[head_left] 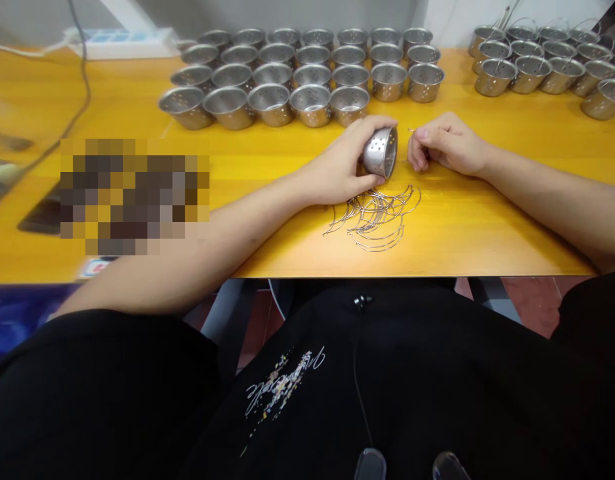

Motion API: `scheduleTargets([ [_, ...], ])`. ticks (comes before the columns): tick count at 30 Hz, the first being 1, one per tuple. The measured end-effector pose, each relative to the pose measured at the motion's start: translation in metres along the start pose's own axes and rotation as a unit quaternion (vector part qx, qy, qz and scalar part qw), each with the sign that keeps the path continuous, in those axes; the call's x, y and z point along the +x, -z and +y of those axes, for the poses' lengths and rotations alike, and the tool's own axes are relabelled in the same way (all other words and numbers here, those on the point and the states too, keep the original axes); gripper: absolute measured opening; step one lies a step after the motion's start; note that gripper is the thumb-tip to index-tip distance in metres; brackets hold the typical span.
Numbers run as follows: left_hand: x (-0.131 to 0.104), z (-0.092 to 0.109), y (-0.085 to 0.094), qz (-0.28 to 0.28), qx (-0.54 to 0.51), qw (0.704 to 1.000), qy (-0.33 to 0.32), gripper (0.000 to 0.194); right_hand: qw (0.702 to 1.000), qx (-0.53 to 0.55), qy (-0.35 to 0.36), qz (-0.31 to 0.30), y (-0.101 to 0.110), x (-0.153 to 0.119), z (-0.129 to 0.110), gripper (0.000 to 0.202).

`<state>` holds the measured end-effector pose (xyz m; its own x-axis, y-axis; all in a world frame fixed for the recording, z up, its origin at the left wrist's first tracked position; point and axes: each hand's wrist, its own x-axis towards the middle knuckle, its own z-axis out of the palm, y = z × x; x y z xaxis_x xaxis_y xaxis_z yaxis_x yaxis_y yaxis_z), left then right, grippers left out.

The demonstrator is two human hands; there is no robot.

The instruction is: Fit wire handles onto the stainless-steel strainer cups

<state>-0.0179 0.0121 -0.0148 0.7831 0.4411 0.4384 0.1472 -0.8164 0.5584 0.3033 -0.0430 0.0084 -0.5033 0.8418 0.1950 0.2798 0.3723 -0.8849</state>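
Observation:
My left hand [337, 167] is closed around a small perforated metal cup [379, 152], thumb at the near side and fingers at the far side. The cup lies tilted sideways, its mouth facing right. Just to the right of it, my right hand [447, 143] is pinched shut on a thin wire handle [411, 130]; only short ends of the wire show, and the rest is hidden by the fingers. A gap separates the two hands. Below the cup, a loose pile of curved wire handles [377, 217] lies on the yellow table [277, 233].
Rows of perforated metal cups [275, 107] stand upright along the back. At the back right is another group of cups [530, 75], several with raised wire handles. A white power strip [127, 43] and a grey cable [85, 80] lie at the left, near a blurred-out area.

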Motion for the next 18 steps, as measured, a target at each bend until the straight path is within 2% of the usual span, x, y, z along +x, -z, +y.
scheduleTargets([
  [6,-0.001,-0.002,0.000,0.000,0.005,1.000,-0.010,0.104,1.000,0.015,0.008,-0.002,0.001,0.002,0.005,0.084],
  [14,-0.001,-0.001,0.001,0.009,0.005,1.000,0.006,0.099,1.000,-0.018,0.022,0.005,-0.006,-0.003,-0.006,0.089],
  [18,-0.002,0.003,0.001,0.009,0.002,1.000,0.008,0.099,0.997,-0.013,0.073,-0.017,-0.007,-0.004,-0.004,0.084],
])
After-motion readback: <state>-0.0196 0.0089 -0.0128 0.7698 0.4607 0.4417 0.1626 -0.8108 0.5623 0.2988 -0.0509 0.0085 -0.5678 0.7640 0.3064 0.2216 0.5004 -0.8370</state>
